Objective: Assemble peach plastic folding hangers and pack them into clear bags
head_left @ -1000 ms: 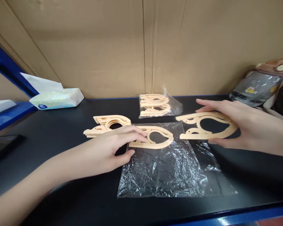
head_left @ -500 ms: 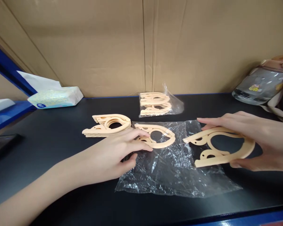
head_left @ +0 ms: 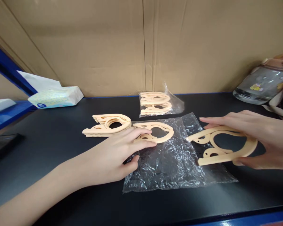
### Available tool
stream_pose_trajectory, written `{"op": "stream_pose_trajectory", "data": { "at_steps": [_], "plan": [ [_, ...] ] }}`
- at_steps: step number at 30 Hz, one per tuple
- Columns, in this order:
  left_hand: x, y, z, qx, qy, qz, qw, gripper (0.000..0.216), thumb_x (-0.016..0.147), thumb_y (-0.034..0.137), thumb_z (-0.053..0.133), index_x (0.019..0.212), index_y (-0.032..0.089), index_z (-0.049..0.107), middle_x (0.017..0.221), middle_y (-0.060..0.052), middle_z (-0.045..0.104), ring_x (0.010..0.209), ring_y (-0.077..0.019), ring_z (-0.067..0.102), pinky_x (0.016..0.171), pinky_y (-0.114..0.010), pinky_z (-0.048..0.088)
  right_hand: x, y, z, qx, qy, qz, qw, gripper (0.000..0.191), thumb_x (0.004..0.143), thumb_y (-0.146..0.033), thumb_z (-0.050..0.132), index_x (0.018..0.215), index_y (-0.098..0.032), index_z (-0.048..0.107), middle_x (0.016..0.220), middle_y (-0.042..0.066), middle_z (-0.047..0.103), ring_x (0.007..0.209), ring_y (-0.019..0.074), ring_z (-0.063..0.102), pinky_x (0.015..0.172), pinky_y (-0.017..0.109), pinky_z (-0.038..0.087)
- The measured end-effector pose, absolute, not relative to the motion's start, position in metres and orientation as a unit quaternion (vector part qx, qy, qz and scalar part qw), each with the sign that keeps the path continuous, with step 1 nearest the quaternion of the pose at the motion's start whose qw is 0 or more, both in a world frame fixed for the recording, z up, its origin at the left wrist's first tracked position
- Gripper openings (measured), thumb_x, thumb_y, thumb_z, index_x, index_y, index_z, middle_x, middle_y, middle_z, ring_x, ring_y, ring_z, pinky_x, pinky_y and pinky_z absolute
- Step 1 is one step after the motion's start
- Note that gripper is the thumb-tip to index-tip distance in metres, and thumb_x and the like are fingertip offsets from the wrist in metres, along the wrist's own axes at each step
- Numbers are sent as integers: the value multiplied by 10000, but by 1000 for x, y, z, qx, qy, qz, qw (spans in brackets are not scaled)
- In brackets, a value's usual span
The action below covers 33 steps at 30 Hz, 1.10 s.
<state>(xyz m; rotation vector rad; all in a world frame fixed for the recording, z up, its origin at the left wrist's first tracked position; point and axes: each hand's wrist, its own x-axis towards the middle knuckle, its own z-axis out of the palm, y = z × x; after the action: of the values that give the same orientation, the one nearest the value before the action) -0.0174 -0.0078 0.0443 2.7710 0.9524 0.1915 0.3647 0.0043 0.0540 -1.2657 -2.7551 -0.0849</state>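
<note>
My right hand (head_left: pixel 254 141) grips a stack of beige plastic folding hangers (head_left: pixel 226 147) just above the right edge of an empty clear plastic bag (head_left: pixel 174 157) that lies flat on the black table (head_left: pixel 61 157). My left hand (head_left: pixel 113 153) rests on the bag's left edge, with its fingers pinching that edge and touching a single beige hanger (head_left: pixel 155 131) lying on the bag. A pile of loose beige hangers (head_left: pixel 108 125) sits just left of the bag.
A sealed clear bag of hangers (head_left: pixel 158 103) lies at the back by the cardboard wall (head_left: pixel 141 47). A tissue pack (head_left: pixel 54 95) sits at the back left beside a blue shelf frame (head_left: pixel 7 69). A bag with a clear panel (head_left: pixel 264 83) stands at the right.
My right hand has brought its stack of hangers down and to the right, nearer the table. The empty bag has shifted and crumpled a little under my left hand.
</note>
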Motion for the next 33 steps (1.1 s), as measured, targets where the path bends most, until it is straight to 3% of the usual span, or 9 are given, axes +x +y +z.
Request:
{"op": "stream_pose_trajectory", "data": {
  "at_steps": [6,11,14,16,18,23,26,29,33],
  "plan": [
    [-19,-8,45,938,325,62,101,583,846,97,519,1387,315,511,1486,-37,458,1348,-264,457,1112,-423,419,365,6,55,-411,-909,-38,56,945,700,-403,758,1504,-478,268,1233,45,662,1017,302,623,797,427,533],
    [-24,-9,52,932,338,72,107,613,858,155,556,1424,358,437,1496,1,449,1353,-236,463,1098,-355,427,372,9,54,-437,-895,-61,69,867,757,-337,709,1499,-462,279,1291,55,640,1026,287,623,804,422,499],
    [-32,-10,57,915,381,54,125,427,832,291,642,1247,335,554,1278,-8,610,1057,-226,652,824,-287,548,375,10,54,-445,-890,-64,72,859,739,-375,718,1491,-458,310,1291,60,645,1027,306,622,804,446,492],
    [-39,-10,59,898,415,24,145,330,783,358,693,1093,319,586,1052,3,674,805,-207,673,624,-270,522,373,10,55,-448,-889,-64,68,876,733,-377,734,1485,-482,298,1277,39,655,1033,298,620,802,433,500],
    [-45,-9,59,882,441,-18,163,311,742,370,721,1009,311,573,903,18,673,690,-200,647,541,-269,475,367,8,55,-438,-895,-58,63,893,729,-384,748,1483,-495,281,1256,19,664,1038,284,619,800,410,517],
    [-48,-8,58,865,455,-67,199,288,753,338,699,996,309,549,944,23,681,705,-194,640,547,-263,450,347,2,50,-379,-922,-52,64,877,755,-435,716,1513,-416,275,1350,20,606,1190,303,551,922,428,527],
    [-44,-10,60,865,449,-71,213,237,803,331,638,1023,313,551,986,24,677,748,-185,641,588,-257,452,336,-2,48,-356,-928,-68,83,858,764,-369,698,1511,-404,278,1392,6,583,1270,351,483,991,490,484],
    [-38,-11,64,849,471,-77,225,193,856,424,592,1005,303,568,957,21,667,709,-171,614,574,-259,429,325,-4,49,-352,-933,-23,72,869,774,-350,690,1523,-402,252,1414,16,562,1287,366,479,951,481,509],
    [-35,-11,63,842,483,-65,231,321,761,511,711,948,290,572,942,28,649,744,-176,590,589,-255,415,309,-4,48,-370,-927,54,26,828,831,-458,658,1548,-358,256,1394,57,564,1245,333,536,913,416,534]
  ]
}}
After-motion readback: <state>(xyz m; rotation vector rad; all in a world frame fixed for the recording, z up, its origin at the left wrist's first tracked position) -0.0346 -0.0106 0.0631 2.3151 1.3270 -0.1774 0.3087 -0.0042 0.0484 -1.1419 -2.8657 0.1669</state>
